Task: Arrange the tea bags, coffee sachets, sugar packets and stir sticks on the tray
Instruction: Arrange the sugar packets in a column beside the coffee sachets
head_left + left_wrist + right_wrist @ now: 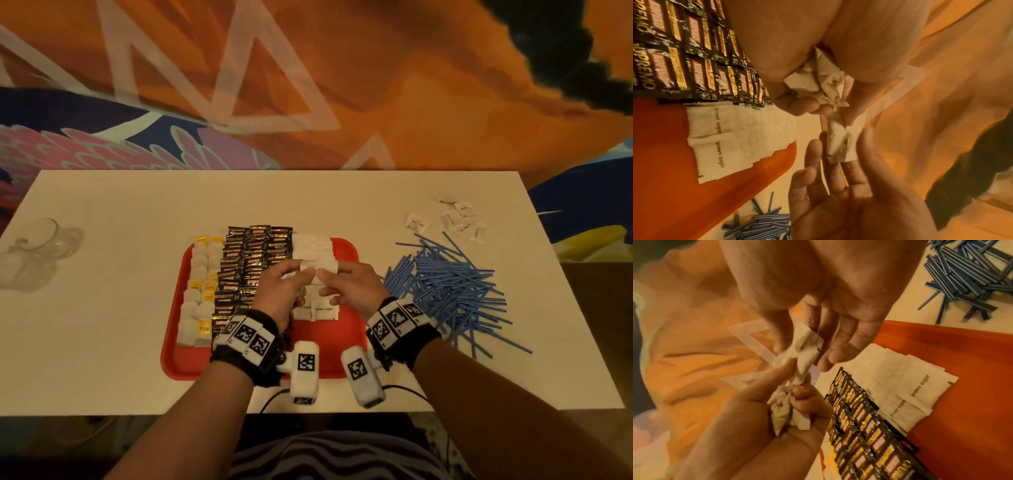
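Note:
A red tray (pixel 346 329) holds tea bags (pixel 200 294) on its left, black coffee sachets (pixel 253 253) in the middle and a lapped row of white brown-sugar packets (pixel 315 250) to their right. Both hands hover over that row. My left hand (pixel 301 274) grips a crumpled bunch of sugar packets (pixel 818 81) in its curled fingers. My right hand (pixel 329 275) pinches one sugar packet (pixel 805 345) between thumb and fingers, at the top of that bunch. Blue stir sticks (pixel 452 284) lie heaped on the table right of the tray.
Several loose sugar packets (pixel 452 219) lie on the white table (pixel 120 342) behind the stick heap. An overturned clear glass cup (pixel 51 240) sits at the far left. The tray's right strip and near end show bare red. Cables trail from the wrist cameras at the table's front edge.

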Tool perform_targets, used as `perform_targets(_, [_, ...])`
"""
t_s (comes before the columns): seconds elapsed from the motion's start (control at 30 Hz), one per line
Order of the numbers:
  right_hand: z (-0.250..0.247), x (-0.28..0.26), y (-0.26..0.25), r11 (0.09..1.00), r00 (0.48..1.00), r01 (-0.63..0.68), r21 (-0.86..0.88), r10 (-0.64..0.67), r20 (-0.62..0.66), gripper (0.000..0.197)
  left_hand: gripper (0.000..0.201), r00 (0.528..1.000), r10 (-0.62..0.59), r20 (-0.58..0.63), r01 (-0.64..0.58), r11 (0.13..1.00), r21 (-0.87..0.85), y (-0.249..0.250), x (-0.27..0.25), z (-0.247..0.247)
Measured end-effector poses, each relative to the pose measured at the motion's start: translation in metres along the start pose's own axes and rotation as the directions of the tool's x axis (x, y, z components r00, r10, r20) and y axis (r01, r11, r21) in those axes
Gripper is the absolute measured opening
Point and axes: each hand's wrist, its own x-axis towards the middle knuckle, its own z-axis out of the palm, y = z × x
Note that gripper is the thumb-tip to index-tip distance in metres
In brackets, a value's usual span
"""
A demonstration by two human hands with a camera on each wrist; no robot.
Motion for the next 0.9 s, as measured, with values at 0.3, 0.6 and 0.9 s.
perform_targets(0.3, [0.012,0.003,0.045,0.947,1.000,-0.003,-0.320,-0.001,-0.011,0.021,0.023,0.981,-0.066,-0.181,0.094,0.984,0.153,-0.026,0.002,-0.035])
perform_targets(0.6, [0.011,0.016,0.088,0.734,0.985,-0.171,-0.658,0.104,-0.140,0.041,0.023,0.962,-0.151,-0.227,0.181,0.976,0.119,-0.047,-0.009,-0.078])
perform_targets(0.9, [0.037,0.044,0.102,0.729,0.983,-0.175,-0.662,0.090,-0.161,0.026,0.028,0.954,-0.161,-0.253,0.192,0.976,0.101,-0.049,-0.011,-0.103])
